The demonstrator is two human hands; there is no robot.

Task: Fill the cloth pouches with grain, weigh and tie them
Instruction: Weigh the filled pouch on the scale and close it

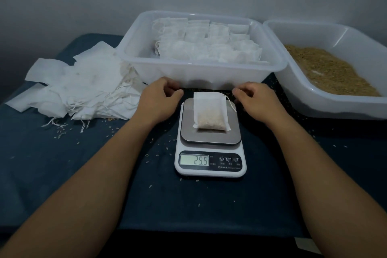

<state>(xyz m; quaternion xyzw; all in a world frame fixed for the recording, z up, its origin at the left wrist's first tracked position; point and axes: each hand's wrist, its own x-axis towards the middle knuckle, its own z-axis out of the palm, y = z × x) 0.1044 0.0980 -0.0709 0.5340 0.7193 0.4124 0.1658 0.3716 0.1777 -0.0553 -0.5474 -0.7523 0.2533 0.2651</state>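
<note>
Dark blue table (pixel 62 174) | white cloth pouch of grain (pixel 210 111) on white digital scale (pixel 210 153), untied | left hand (pixel 161 100), right hand (pixel 257 101) loosely curled, empty, flanking | risk: open mouth spills if tipped

— Where does the filled pouch (pixel 210 111) lie?
— On the scale (pixel 210 151), between the left hand (pixel 160 98) and right hand (pixel 254 100).
— And beyond them?
— The tray of pouches (pixel 201 73); the grain tray (pixel 326 98) stands right of the right hand.
</note>
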